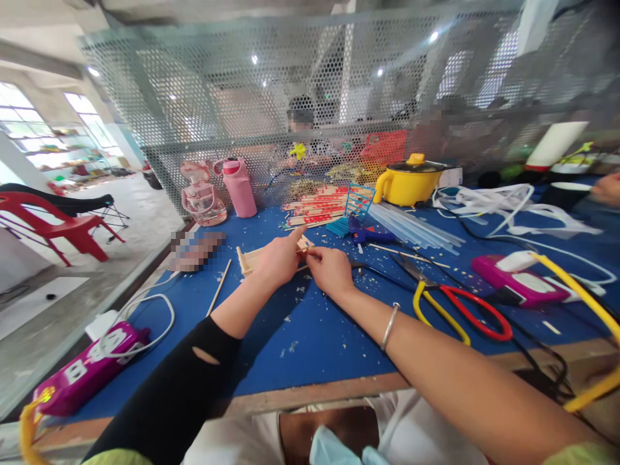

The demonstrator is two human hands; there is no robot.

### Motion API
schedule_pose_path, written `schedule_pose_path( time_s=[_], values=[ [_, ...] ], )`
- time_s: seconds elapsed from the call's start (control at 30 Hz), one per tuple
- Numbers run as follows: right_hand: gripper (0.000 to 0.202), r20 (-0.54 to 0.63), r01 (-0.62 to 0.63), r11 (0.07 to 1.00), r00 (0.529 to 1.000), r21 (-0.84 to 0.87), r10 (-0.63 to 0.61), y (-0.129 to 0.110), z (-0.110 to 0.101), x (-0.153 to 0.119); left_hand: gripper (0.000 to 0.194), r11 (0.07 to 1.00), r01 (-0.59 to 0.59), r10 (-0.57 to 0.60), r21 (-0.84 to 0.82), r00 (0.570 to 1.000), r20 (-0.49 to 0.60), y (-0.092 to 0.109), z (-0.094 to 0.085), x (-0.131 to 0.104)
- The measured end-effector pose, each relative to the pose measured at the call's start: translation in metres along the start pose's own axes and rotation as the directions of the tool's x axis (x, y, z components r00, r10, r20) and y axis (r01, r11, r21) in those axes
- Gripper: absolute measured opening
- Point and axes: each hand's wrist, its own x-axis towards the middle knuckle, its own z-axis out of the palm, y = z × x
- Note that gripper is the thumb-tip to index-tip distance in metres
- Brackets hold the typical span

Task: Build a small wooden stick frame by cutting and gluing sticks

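At far left, a purple power strip (80, 381) with a looping white cord lies along the table's side, a pink bottle (239, 187) stands behind, and a loose stick (219, 287) lies beside the left hand (278, 261). That hand is closed over the wooden stick frame (248, 259), mid-table; the right hand (332, 268) has its fingertips pinched together at the frame's right end, on what exactly I cannot tell. Rightward come a blue glue gun (363, 232), a yellow pot (411, 184), and scissors (438, 294) near the right forearm. Mesh (271, 77) bounds the back; scrap-strewn blue tabletop (310, 349) gives room between forearms, to the wooden front edge.
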Motion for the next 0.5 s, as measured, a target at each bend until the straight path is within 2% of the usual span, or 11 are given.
schedule_pose_path(
  time_s=[0.13, 0.23, 0.3, 0.4, 0.5],
  values=[
    [0.026, -0.034, -0.005, 0.999, 0.999, 0.031, 0.006, 0.004, -0.010, 0.004, 0.068, 1.000, -0.012, 0.012, -0.010, 1.000, -0.002, 0.000, 0.000, 0.000],
    [0.030, -0.081, -0.059, 0.997, 0.995, 0.039, 0.062, 0.016, -0.025, 0.012, 0.069, 0.999, -0.023, 0.023, -0.029, 1.000, 0.010, -0.002, -0.002, 0.000],
    [0.030, -0.071, -0.088, 0.995, 0.993, 0.042, 0.091, 0.025, -0.032, 0.016, 0.070, 0.998, -0.033, 0.034, -0.044, 0.999, 0.021, -0.003, -0.004, -0.001],
    [0.026, 0.037, -0.074, 0.995, 0.997, 0.067, 0.072, 0.031, -0.032, 0.018, 0.071, 0.998, -0.036, 0.038, -0.060, 0.999, 0.035, -0.003, -0.007, -0.003],
    [0.029, 0.175, -0.028, 0.994, 0.985, 0.108, 0.008, 0.031, -0.021, 0.017, 0.072, 0.998, -0.029, 0.031, -0.055, 0.999, 0.039, -0.003, -0.009, -0.004]
  ],
)
